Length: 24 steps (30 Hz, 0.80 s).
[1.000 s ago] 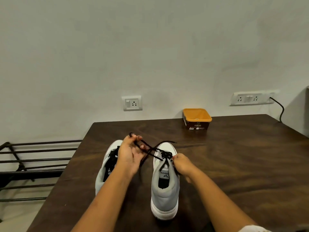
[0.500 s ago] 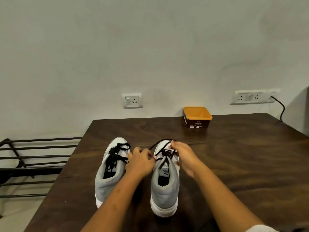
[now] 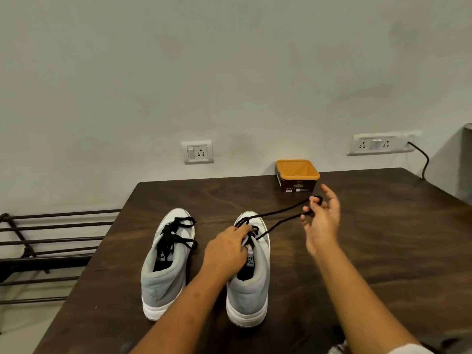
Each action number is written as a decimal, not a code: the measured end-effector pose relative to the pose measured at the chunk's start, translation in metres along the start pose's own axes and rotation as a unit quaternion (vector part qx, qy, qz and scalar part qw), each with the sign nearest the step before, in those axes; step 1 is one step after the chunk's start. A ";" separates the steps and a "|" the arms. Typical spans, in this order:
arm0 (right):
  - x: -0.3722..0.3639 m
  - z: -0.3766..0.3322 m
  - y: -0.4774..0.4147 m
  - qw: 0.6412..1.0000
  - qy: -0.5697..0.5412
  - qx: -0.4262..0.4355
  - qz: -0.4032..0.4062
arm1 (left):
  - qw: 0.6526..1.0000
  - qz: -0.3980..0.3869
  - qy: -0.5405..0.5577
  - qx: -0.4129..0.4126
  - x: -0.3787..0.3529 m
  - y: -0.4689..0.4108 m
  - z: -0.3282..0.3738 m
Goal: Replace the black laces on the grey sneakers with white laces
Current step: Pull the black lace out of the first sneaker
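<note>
On the dark table (image 3: 357,238), the left hand (image 3: 226,251) lies curled over the right grey sneaker's (image 3: 251,287) lacing, perhaps gripping it. The right hand (image 3: 323,223), raised, pinches that sneaker's black lace (image 3: 286,207), other fingers spread.

L hand (image 3: 226,254) covers eyelets of R sneaker (image 3: 249,290); tub (image 3: 297,186) label too small to read; rack (image 3: 38,264) cut off left.

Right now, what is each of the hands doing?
Left hand: rests on the grey sneaker, fingers at its lacing; grip cannot be told.
Right hand: pinches the black lace.
</note>
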State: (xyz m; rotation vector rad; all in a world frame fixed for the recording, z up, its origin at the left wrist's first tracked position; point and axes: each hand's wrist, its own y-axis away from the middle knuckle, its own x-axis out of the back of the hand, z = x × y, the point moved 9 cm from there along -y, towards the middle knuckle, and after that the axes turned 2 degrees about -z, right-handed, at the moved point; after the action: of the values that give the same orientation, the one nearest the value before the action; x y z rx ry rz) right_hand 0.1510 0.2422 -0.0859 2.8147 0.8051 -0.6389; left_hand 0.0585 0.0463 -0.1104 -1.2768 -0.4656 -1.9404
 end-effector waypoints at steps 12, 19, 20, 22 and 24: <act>0.060 0.009 -0.020 0.846 0.513 -0.069 0.127 | 0.996 -0.072 -0.027 0.045 -0.014 -0.001 -0.007; 0.112 0.015 -0.013 0.815 0.532 -0.116 0.199 | 0.992 -0.095 -0.020 0.085 -0.009 -0.001 -0.021; 0.110 0.020 -0.016 0.809 0.548 -0.118 0.177 | 0.991 -0.100 -0.015 0.087 -0.009 -0.001 -0.023; 0.089 0.034 -0.021 0.793 0.593 -0.122 0.073 | 0.990 -0.108 -0.004 0.088 -0.011 -0.001 -0.027; 0.057 0.055 -0.020 0.775 0.618 -0.116 -0.063 | 0.988 -0.114 0.019 0.100 -0.008 -0.002 -0.035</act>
State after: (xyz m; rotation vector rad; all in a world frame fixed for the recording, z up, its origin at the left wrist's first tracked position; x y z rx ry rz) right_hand 0.1641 0.2724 -0.1605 2.6389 1.0658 1.3953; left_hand 0.0366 0.0278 -0.1327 -1.0949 -0.7964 -2.0420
